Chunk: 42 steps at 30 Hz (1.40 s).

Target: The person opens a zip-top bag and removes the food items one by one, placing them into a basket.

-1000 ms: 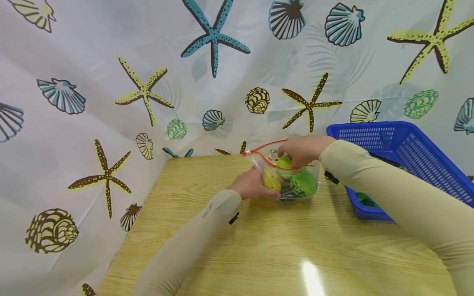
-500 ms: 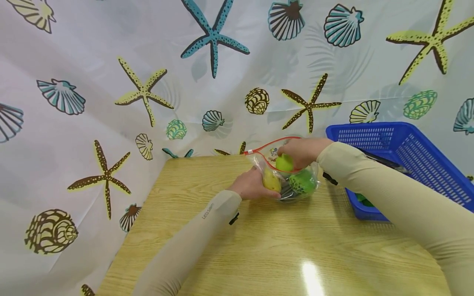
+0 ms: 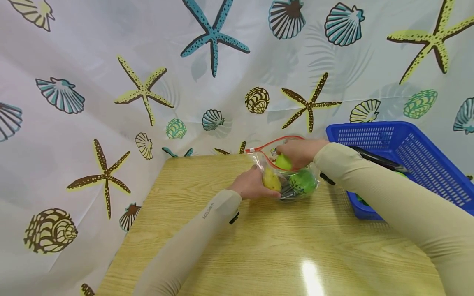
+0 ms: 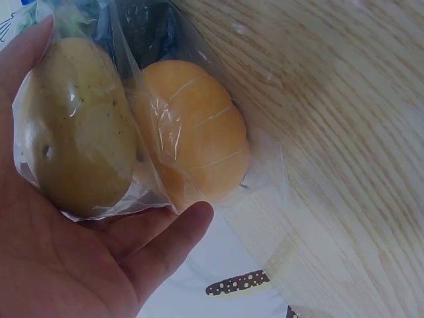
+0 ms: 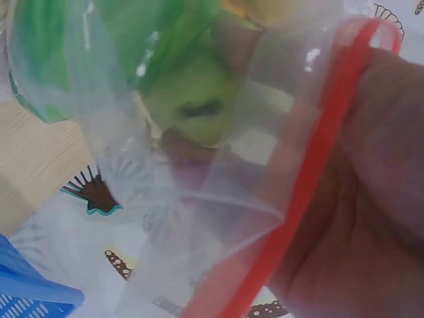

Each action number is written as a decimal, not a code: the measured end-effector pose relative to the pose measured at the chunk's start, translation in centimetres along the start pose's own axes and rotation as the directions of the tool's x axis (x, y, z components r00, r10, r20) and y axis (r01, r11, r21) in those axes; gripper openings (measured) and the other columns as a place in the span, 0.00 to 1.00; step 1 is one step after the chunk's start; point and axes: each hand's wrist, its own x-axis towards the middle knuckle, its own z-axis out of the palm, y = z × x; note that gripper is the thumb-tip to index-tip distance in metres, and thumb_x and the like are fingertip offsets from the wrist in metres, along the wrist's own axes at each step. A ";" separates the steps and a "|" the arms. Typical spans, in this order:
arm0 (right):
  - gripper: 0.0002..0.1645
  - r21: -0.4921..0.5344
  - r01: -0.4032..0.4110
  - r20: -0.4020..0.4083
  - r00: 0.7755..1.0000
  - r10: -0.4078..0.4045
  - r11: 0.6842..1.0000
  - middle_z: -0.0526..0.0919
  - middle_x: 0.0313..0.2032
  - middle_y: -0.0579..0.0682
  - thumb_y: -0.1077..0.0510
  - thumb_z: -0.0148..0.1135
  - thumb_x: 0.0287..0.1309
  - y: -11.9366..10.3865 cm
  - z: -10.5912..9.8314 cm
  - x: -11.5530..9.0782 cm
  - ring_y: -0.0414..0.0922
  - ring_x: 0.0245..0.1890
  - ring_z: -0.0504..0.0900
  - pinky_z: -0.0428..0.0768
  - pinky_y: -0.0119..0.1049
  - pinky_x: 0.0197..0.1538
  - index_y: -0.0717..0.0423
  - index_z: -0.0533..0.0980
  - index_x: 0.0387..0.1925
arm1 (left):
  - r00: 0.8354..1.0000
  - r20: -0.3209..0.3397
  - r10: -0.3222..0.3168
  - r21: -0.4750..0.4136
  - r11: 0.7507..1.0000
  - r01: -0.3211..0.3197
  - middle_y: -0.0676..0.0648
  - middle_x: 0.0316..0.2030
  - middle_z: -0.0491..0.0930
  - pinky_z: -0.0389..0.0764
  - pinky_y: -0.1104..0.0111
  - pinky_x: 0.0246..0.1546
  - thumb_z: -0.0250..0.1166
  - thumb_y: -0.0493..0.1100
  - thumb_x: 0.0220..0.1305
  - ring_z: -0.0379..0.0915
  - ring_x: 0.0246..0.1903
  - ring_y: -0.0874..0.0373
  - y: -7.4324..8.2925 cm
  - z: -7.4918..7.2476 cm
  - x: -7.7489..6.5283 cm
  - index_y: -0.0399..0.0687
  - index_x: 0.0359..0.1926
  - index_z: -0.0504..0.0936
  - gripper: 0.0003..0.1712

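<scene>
A clear zip bag (image 3: 292, 193) with a red zip edge stands on the wooden table. My left hand (image 3: 255, 183) grips its left side, its fingers and thumb against a potato (image 4: 83, 126) inside. Beside the potato in the left wrist view lies an orange rounded piece (image 4: 192, 129) with pale lines. My right hand (image 3: 298, 152) reaches into the bag's mouth and holds a yellow-green round fruit (image 3: 283, 162); in the right wrist view its fingertips show through the plastic against the fruit (image 5: 199, 103). A larger green piece with dark spots (image 3: 303, 181) fills the bag's right side.
A blue perforated basket (image 3: 437, 152) stands on the right, partly behind my right forearm. A long black thing (image 3: 381, 159) and something green (image 3: 362, 200) show in it. A curtain (image 3: 222, 94) printed with shells and starfish hangs behind the wooden table (image 3: 266, 238).
My right hand has shifted slightly left with the yellow-green fruit, and the forearm has moved, showing more of the black thing. The bag's mouth gapes wider. My left hand has stayed put.
</scene>
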 end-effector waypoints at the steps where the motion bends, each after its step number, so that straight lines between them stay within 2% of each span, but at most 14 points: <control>1: 0.39 0.003 0.004 -0.002 1.000 -0.004 1.000 0.79 0.47 0.56 0.60 0.73 0.41 0.1 0.1 0.0 0.47 0.42 0.73 0.75 0.47 0.46 0.59 0.70 0.58 | 1.000 0.001 -0.002 -0.001 1.000 0.002 0.53 0.42 0.67 0.76 0.64 0.33 0.68 0.77 0.33 0.70 0.33 0.59 0.0 0.0 0.0 0.53 0.64 0.63 0.59; 7: 0.38 0.016 0.054 -0.017 0.998 -0.054 0.998 0.78 0.51 0.57 0.60 0.71 0.44 0.6 0.4 0.1 0.50 0.49 0.72 0.72 0.50 0.54 0.59 0.70 0.60 | 1.000 0.000 0.004 -0.012 1.000 -0.004 0.53 0.42 0.67 0.75 0.64 0.35 0.69 0.77 0.33 0.69 0.34 0.59 0.1 0.0 -0.1 0.53 0.67 0.60 0.63; 12: 0.34 0.047 0.098 -0.057 0.994 -0.095 0.994 0.78 0.52 0.56 0.58 0.68 0.48 1.0 -0.1 -0.6 0.50 0.51 0.72 0.73 0.49 0.52 0.59 0.71 0.59 | 1.000 -0.004 0.000 0.009 1.000 0.000 0.54 0.42 0.67 0.75 0.64 0.33 0.67 0.79 0.33 0.70 0.33 0.59 0.0 0.0 -0.1 0.51 0.66 0.60 0.63; 16: 0.35 0.105 0.104 -0.096 0.991 -0.094 0.989 0.78 0.49 0.53 0.56 0.68 0.48 1.1 -0.6 -1.8 0.46 0.42 0.74 0.76 0.45 0.44 0.58 0.71 0.60 | 1.000 -0.002 0.001 0.004 1.000 -0.001 0.54 0.41 0.67 0.76 0.64 0.31 0.66 0.79 0.33 0.70 0.31 0.59 0.1 0.1 -0.1 0.51 0.65 0.61 0.62; 19: 0.37 0.126 0.097 -0.139 0.987 -0.079 0.987 0.77 0.48 0.52 0.54 0.68 0.48 1.3 -1.2 -2.8 0.45 0.39 0.73 0.77 0.44 0.41 0.56 0.70 0.61 | 1.000 -0.007 -0.006 -0.001 1.000 0.006 0.54 0.41 0.68 0.76 0.64 0.33 0.67 0.79 0.33 0.70 0.32 0.59 0.1 0.0 -0.1 0.52 0.63 0.62 0.60; 24: 0.37 0.131 0.102 -0.228 0.971 -0.070 0.986 0.77 0.51 0.55 0.55 0.68 0.50 1.5 -2.7 -4.8 0.47 0.46 0.72 0.75 0.49 0.46 0.53 0.69 0.63 | 1.000 -0.014 -0.021 -0.006 1.000 0.021 0.54 0.41 0.69 0.76 0.64 0.35 0.67 0.79 0.32 0.70 0.33 0.59 0.1 0.0 -0.1 0.52 0.63 0.62 0.60; 28: 0.39 0.169 0.077 -0.254 0.967 -0.032 0.983 0.74 0.55 0.57 0.59 0.64 0.49 2.0 -3.7 -6.6 0.49 0.48 0.71 0.74 0.50 0.47 0.52 0.66 0.65 | 1.000 -0.008 -0.025 -0.006 1.000 0.025 0.54 0.39 0.70 0.77 0.65 0.33 0.67 0.79 0.32 0.71 0.32 0.59 0.1 0.0 -0.3 0.52 0.60 0.64 0.58; 33: 0.39 0.182 0.010 -0.268 0.963 0.040 0.983 0.71 0.59 0.59 0.59 0.63 0.51 3.3 -4.5 -9.5 0.51 0.49 0.71 0.75 0.52 0.46 0.50 0.65 0.66 | 1.000 -0.017 -0.012 -0.016 1.000 0.011 0.53 0.39 0.69 0.76 0.65 0.32 0.67 0.79 0.32 0.70 0.32 0.59 0.1 0.1 -0.3 0.53 0.63 0.61 0.60; 39: 0.37 0.161 -0.041 -0.310 0.946 0.090 0.986 0.76 0.54 0.60 0.60 0.64 0.53 6.0 -4.0 -12.7 0.49 0.40 0.75 0.75 0.51 0.39 0.52 0.66 0.66 | 1.000 -0.030 -0.007 -0.025 1.000 0.006 0.53 0.41 0.69 0.76 0.65 0.32 0.68 0.78 0.32 0.70 0.32 0.59 0.0 0.1 -0.3 0.54 0.71 0.51 0.68; 42: 0.36 0.152 -0.084 -0.294 0.947 0.127 0.985 0.76 0.52 0.61 0.59 0.64 0.53 7.2 -3.1 -14.0 0.50 0.39 0.75 0.75 0.51 0.38 0.53 0.66 0.65 | 1.000 -0.029 -0.007 -0.033 0.999 0.006 0.53 0.39 0.70 0.76 0.65 0.31 0.68 0.78 0.32 0.70 0.31 0.59 -0.1 0.2 -0.3 0.54 0.69 0.52 0.66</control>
